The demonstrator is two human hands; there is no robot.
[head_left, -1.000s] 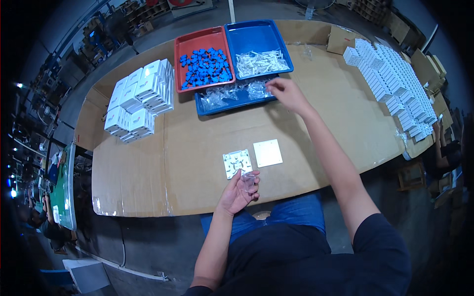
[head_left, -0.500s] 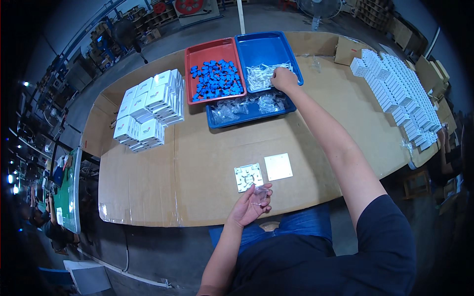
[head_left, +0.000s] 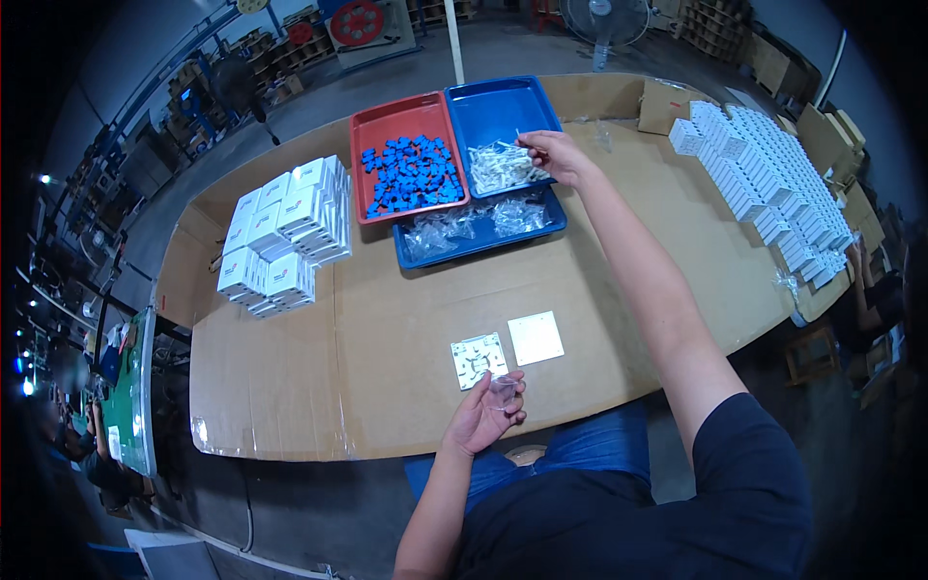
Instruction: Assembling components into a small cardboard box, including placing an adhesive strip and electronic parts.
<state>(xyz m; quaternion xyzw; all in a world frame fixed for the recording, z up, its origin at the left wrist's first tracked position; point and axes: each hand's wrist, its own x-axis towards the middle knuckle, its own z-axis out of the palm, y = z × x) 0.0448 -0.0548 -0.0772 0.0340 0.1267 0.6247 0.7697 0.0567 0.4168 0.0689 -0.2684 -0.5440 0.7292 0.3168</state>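
Note:
My left hand [head_left: 486, 414] rests at the near table edge and holds a small clear plastic bag [head_left: 503, 389]. Just beyond it lie a white square plate with holes [head_left: 478, 360] and a plain white square plate [head_left: 536, 337]. My right hand [head_left: 554, 155] reaches far across to the upper blue tray [head_left: 503, 108] and pinches a small white piece from the pile of white parts [head_left: 495, 164]. Beside it the red tray [head_left: 382, 129] holds several blue plastic parts [head_left: 410, 174]. A lower blue tray [head_left: 556, 224] holds clear bags.
White small boxes are stacked at the left [head_left: 285, 232] and laid in rows at the right [head_left: 764, 184]. The table top is brown cardboard [head_left: 387, 319]. A person sits at the far left edge [head_left: 68, 435]. A fan stands behind the table [head_left: 607, 19].
My right hand moved from the lower blue tray up to the upper blue tray of white parts. My left hand stayed at the near edge with the clear bag.

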